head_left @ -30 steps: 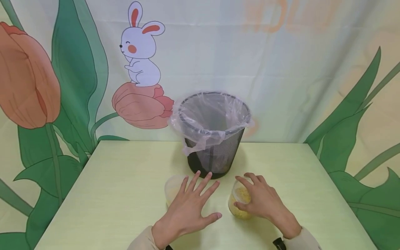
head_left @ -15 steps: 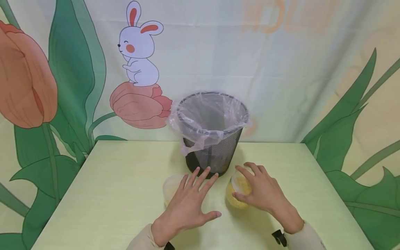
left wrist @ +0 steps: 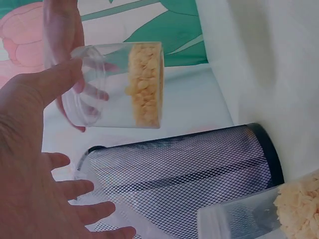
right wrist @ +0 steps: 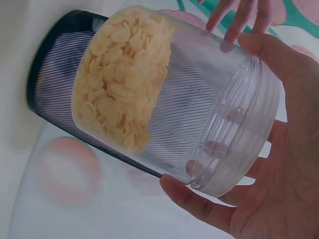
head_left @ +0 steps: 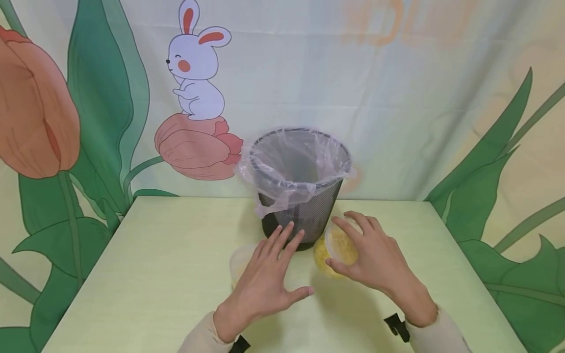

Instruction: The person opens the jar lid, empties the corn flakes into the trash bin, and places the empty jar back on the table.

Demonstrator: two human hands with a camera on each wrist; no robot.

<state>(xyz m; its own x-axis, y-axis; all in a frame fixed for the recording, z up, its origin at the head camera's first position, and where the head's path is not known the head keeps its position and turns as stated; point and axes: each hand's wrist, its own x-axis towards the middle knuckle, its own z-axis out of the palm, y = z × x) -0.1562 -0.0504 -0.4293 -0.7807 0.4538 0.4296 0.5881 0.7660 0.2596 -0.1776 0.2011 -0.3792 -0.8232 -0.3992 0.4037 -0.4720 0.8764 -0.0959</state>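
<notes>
While holding left hand (head_left: 265, 282) spread, pinched jar (head_left: 324, 260) by its lid (head_left: 342, 244) in right hand (head_left: 377, 257), right of head-view centre.

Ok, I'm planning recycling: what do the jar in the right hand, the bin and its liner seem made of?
Jar: clear and glossy, probably plastic, though glass is possible; the flakes show plainly through its wall.
Bin: dark mesh, probably coated metal, since fine openings cover its side; plastic isn't ruled out.
Liner: thin plastic film, by the look of its translucent sheen and crinkled folds.
</notes>
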